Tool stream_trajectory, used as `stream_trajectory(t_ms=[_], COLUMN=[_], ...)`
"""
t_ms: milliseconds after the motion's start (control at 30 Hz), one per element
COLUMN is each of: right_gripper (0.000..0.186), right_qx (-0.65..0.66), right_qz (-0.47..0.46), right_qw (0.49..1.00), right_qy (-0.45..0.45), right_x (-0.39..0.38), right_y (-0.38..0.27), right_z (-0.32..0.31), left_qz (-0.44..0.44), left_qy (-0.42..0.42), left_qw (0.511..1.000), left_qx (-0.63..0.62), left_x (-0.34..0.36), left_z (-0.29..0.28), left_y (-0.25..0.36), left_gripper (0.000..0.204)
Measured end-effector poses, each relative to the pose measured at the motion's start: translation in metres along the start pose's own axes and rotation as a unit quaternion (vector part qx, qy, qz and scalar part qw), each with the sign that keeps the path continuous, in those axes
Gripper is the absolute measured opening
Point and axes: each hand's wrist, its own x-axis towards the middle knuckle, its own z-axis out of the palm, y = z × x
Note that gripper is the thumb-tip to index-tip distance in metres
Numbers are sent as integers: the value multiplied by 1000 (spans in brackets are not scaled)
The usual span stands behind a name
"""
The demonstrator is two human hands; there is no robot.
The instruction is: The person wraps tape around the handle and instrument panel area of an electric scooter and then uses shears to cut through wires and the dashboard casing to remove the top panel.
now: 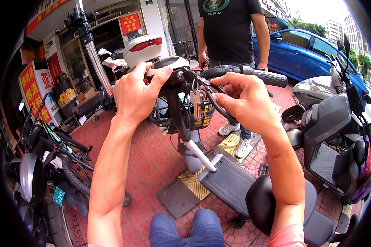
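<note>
A rider's round display [173, 61] sits atop the steering column [200, 155] of a small electric scooter, and both bare hands are busy at it. The left hand [137, 95] is on the display's near left side, thumb and index finger parted over its rim; the other fingers are mostly hidden, so I can't tell how firmly they grip. Just right of the display, the right hand [248, 102] has its fingers curled, thumb and index finger a small gap apart, the thumb at a black cable [221, 110]; whether they pinch it I can't make out. Keys [196, 98] dangle close below the display on its right. Farther right of it juts a black ribbed grip [272, 78]; below it hangs a wire basket [158, 119]. Nearer the wearer than the display, low and to its right, are the dark footboard [231, 181] and the black saddle [257, 201]. Beyond the display stands a person in a black T-shirt [231, 35], a blue car [292, 53] farther right, while a white box with a red reflector [142, 51] shows just behind its left side.
</note>
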Motion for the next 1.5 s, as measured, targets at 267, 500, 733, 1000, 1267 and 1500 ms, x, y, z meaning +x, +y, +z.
stream_trajectory(t_ms=[267,500,733,1000,1267,1500], right_gripper=[32,36,35,30,31,34], right_qx=[15,140,195,29,-76,-21], right_qz=[30,48,58,14,28,36], right_qw=[998,985,975,998,997,999], right_qy=[60,90,86,48,6,27], right_x=[-15,-29,-31,-21,-16,-8], right_y=[-1,9,10,0,-9,1], right_z=[39,83,87,48,5,16], left_qz=[-11,-12,-15,1,4,15], left_qy=[10,15,24,30,28,47], left_qw=[1000,1000,1000,1000,1000,999], left_qx=[5,-2,-7,3,-2,-13], left_x=[-1,-1,-3,-2,-2,-4], left_z=[0,-2,1,1,1,5], left_y=[1,6,5,2,3,-1], left_gripper=[85,83,82,81,81,79])
